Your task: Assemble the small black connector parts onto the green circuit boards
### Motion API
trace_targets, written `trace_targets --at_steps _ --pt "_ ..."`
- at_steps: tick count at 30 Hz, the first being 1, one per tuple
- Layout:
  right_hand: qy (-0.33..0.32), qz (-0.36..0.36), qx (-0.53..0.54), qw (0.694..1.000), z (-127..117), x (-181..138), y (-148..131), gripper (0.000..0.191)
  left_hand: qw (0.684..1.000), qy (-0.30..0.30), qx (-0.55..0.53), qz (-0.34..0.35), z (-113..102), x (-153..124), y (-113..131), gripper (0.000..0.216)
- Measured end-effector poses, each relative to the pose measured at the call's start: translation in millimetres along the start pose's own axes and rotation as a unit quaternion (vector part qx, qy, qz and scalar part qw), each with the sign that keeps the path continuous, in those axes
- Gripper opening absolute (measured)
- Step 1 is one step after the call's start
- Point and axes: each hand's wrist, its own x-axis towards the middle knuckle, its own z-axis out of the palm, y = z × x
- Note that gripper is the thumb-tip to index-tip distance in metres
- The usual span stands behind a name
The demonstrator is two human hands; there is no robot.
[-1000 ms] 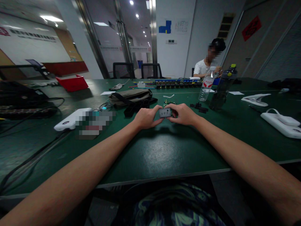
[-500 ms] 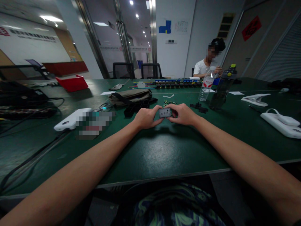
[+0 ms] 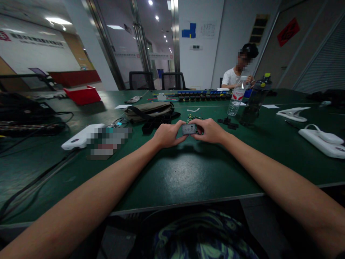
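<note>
A small grey box marked "SPD" [image 3: 188, 129] is held up above the green table, its lettered face toward me. My left hand [image 3: 168, 135] grips its left end between thumb and fingers. On the other end, my right hand [image 3: 210, 131] pinches it the same way; the fingers behind the box are hidden. Just beyond my hands lie green circuit boards [image 3: 194, 117], partly covered by them. Several small black parts [image 3: 228, 123] rest on the table to the right of my right hand. Black trays [image 3: 156, 125] lie beyond my left hand.
A grey-brown pouch [image 3: 149, 110] lies behind the trays. White power banks sit left [image 3: 83, 136] and right [image 3: 322, 142]. A clear water bottle [image 3: 235, 100] and a dark bottle [image 3: 254, 102] stand at the right. Across the table a person [image 3: 237, 75] sits. A red bin [image 3: 83, 95] is far left.
</note>
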Motion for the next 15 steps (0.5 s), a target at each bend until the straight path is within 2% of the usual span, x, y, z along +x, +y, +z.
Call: trace_targets --at_steps 15 --pt "-0.005 0.001 -0.001 1.0 -0.7 -0.1 -0.5 0.038 1.0 -0.01 -0.005 -0.002 -0.4 0.2 0.1 0.047"
